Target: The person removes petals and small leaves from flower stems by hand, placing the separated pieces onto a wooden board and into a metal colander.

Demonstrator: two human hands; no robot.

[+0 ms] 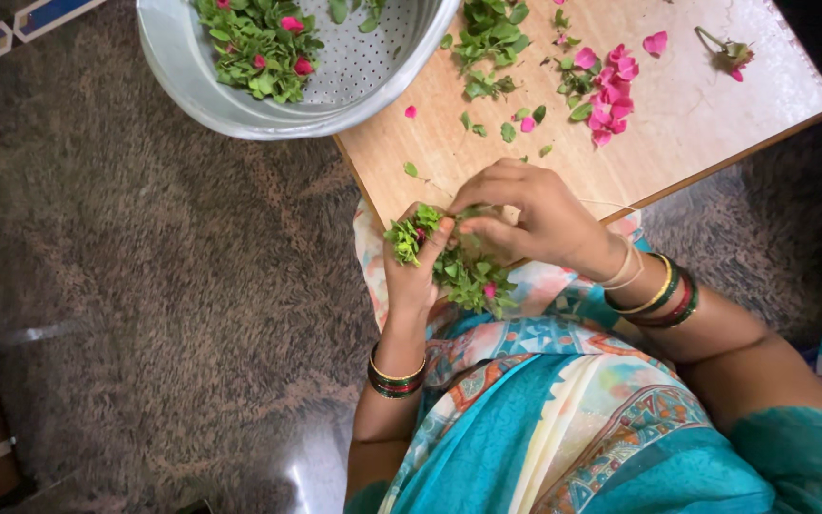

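Shaggy grey-brown carpet [145,286] across the floor, low wooden table [696,124] at upper right, glossy bare floor patch [311,476] below, soft daylight from above

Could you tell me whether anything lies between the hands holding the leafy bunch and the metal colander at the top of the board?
Nothing visible blocks the way. The left hand and right hand grip the leafy bunch at the wooden board's near edge. Only loose leaves lie flat on the board before the colander.

No package, label, sign or screen shows anywhere in this view (not on the bench, not on the carpeted floor around it).
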